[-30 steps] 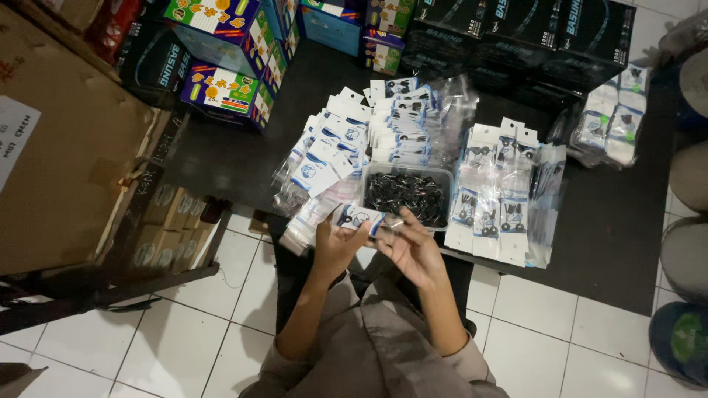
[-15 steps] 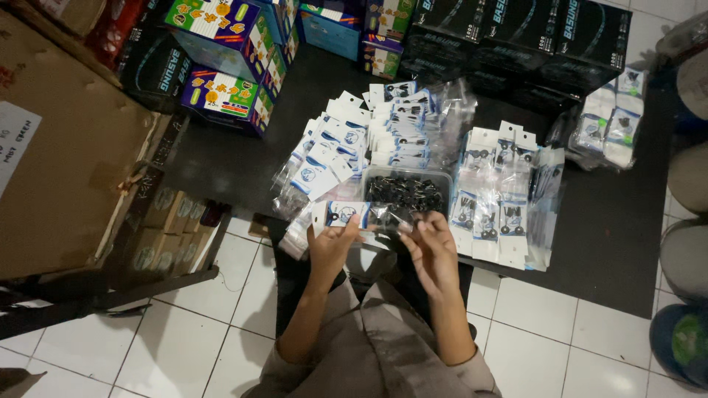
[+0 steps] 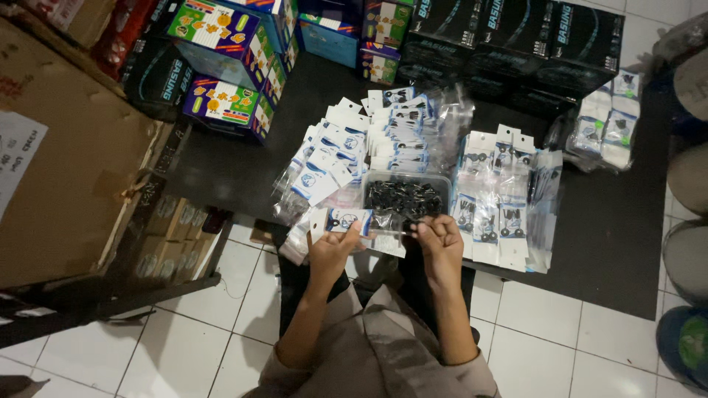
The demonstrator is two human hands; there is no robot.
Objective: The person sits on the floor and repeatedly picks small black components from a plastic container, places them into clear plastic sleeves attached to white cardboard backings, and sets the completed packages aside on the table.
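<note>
Over dark mat [image 3: 236,169], left hand [image 3: 332,247] holding packet [image 3: 346,220], right hand [image 3: 440,239] pinching small black part [image 3: 414,223]

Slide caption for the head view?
Left hand holds a small clear packet; right hand pinches small black parts beside their tray.

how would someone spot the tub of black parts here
Find the dark mat on the white tiled floor, covered in clear packets. The tub sits at its near edge, just beyond the right hand. It is the only open clear container, filled with loose black pieces, not carded packets.
</note>
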